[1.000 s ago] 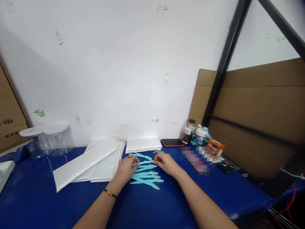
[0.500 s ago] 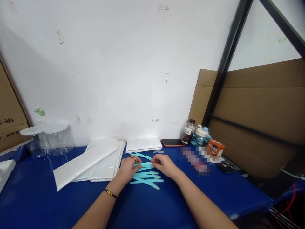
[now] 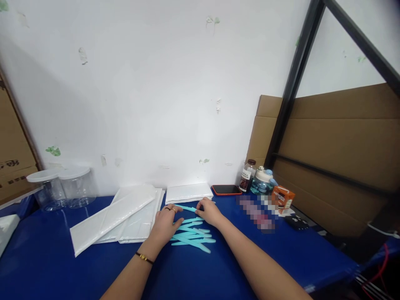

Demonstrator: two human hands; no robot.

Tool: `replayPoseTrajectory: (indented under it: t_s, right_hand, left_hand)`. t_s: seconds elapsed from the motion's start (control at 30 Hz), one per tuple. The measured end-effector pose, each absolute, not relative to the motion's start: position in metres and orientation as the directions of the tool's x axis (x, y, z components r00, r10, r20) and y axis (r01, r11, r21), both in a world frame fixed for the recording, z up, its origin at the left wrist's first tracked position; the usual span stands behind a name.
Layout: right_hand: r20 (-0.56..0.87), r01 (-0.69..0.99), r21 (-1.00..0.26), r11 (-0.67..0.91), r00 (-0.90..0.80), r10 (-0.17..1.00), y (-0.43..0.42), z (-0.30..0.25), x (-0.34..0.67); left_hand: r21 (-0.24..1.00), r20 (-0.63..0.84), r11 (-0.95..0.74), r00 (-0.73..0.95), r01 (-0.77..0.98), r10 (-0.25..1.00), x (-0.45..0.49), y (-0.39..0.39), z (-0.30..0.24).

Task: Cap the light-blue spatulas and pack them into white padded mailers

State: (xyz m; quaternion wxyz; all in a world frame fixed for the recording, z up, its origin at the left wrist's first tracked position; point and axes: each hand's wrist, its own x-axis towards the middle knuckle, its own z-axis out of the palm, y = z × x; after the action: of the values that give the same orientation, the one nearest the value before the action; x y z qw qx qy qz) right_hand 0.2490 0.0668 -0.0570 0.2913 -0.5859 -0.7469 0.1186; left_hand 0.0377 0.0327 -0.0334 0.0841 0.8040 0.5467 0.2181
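Observation:
Several slim turquoise eyebrow razors lie in a loose, overlapping fan on the blue table. Behind them one more eyebrow razor spans the gap between my hands. The thumb and fingers of my right hand are closed on its right end. My left hand is at its left end, index finger beside it. The left thumb stands apart, over the left ends of the nearer razors, and hides part of them.
White padded envelopes lie at left, and a smaller white stack lies behind my hands. Lidded clear jars stand far left. A phone, dark bottle, blue jug and orange box line the back right.
Both hands have moved from the middle razors to the rearmost one. The razor they held now lies with the front group. The view has tilted slightly upward.

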Motion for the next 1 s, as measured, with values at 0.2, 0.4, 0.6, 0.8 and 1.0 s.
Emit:
replayPoseTrajectory:
  t_s: [0.2, 0.4, 0.6, 0.8, 1.0]
  right_hand:
    - [0.261, 0.654, -0.684, 0.322, -0.193, 0.946, 0.059, -0.06, 0.256]
    - [0.29, 0.616, -0.707, 0.348, -0.196, 0.937, 0.059, -0.052, 0.281]
    - [0.384, 0.859, -0.46, 0.223, -0.034, 0.923, 0.073, -0.054, 0.311]
    - [0.325, 0.944, -0.252, 0.211, -0.123, 0.938, 0.068, -0.052, 0.298]
    - [0.355, 0.754, -0.489, 0.439, -0.287, 0.89, 0.054, -0.046, 0.29]
  left_hand:
    - [0.297, 0.301, -0.407, 0.319, 0.864, 0.899, 0.032, 0.036, -0.039]
    - [0.328, 0.243, -0.405, 0.338, 0.853, 0.909, 0.032, 0.038, -0.04]
    - [0.394, 0.246, -0.362, 0.283, 0.845, 0.927, 0.031, 0.042, -0.043]
    - [0.442, 0.243, -0.346, 0.26, 0.828, 0.934, 0.03, 0.042, -0.043]
    - [0.432, 0.236, -0.354, 0.275, 0.83, 0.932, 0.03, 0.041, -0.039]
